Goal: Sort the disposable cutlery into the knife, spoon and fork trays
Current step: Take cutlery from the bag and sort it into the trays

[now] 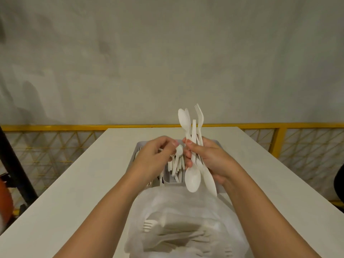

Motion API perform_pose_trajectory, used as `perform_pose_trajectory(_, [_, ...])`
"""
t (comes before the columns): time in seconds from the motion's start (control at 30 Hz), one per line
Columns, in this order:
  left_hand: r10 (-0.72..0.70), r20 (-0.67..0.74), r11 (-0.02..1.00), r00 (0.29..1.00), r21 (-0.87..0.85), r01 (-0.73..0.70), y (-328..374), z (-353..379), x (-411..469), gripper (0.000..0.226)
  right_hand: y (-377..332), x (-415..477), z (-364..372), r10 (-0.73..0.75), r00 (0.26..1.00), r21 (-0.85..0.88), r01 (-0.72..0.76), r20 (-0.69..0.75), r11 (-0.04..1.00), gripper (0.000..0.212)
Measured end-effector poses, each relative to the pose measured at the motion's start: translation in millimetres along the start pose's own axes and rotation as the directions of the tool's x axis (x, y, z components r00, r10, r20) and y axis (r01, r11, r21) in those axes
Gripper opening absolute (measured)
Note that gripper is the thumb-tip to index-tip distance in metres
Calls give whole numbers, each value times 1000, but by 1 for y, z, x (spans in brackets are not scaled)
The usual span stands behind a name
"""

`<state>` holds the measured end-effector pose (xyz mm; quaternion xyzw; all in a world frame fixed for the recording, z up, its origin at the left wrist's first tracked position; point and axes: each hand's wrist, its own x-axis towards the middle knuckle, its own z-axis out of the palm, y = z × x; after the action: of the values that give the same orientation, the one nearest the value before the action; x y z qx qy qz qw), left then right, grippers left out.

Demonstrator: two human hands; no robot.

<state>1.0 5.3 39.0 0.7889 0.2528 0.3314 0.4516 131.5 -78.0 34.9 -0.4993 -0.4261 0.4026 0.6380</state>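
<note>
White plastic cutlery bundle [194, 133]: upright, gripped by right hand [210, 157].
Left hand [154, 157]: curled alongside; grasp unclear.
Grey plastic tray [170, 178]: beneath both hands.

tray [170, 178]: mostly hidden behind both hands, dividers unreadable | left hand [158, 155]: curled fingers hide whether it pinches anything | right hand [210, 157]: covers the middle of its cutlery bundle [184, 120], count unclear | bag [186, 205]: cut by near edge, contents blurred | orange thing [5, 198]: cut by left edge, unidentifiable
</note>
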Motion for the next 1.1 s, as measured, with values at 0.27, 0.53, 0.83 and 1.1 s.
perform_pose_trajectory(0.27, [11,-146,972,989,-232,-46,27,17,34,17,-5,-2,-3,22,999,-204,-16,27,979,12])
perform_pose_trajectory(0.53, [-254,-25,608,967,-782,139,28,7,52,19,-16,-10,-18,73,997,-172,-68,19,983,14])
perform_pose_trajectory(0.83, [-363,109,377,925,-891,253,17,6,63,29,-23,-18,-14,98,991,-191,-80,91,978,12])
perform_pose_trajectory(1.1, [-224,361,750,905,-529,397,25,19,49,29,-24,-22,-8,110,977,-118,-89,183,989,17])
